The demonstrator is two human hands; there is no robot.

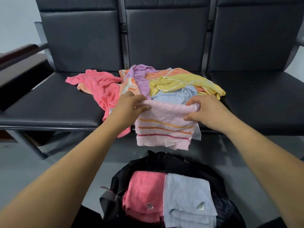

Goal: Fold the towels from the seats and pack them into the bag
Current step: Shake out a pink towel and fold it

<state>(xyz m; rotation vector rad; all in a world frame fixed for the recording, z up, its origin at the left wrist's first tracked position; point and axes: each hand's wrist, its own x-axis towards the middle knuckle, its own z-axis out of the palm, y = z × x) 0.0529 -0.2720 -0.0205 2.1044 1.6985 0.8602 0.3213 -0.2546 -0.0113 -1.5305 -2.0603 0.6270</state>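
between both hands [133,102], pink towel [164,127]

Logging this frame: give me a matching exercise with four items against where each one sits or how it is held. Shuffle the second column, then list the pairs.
Column one
1. pale pink towel with orange and pink stripes
2. folded light blue towel
3. crumpled yellow towel
4. open black fabric bag

Column two
A. in the pile on the black padded seat
B. below the seat's front edge, nearest the camera
C. gripped at its top fold by the left hand and right hand
D. packed beside a folded coral-pink towel

Pairs: 1-C, 2-D, 3-A, 4-B
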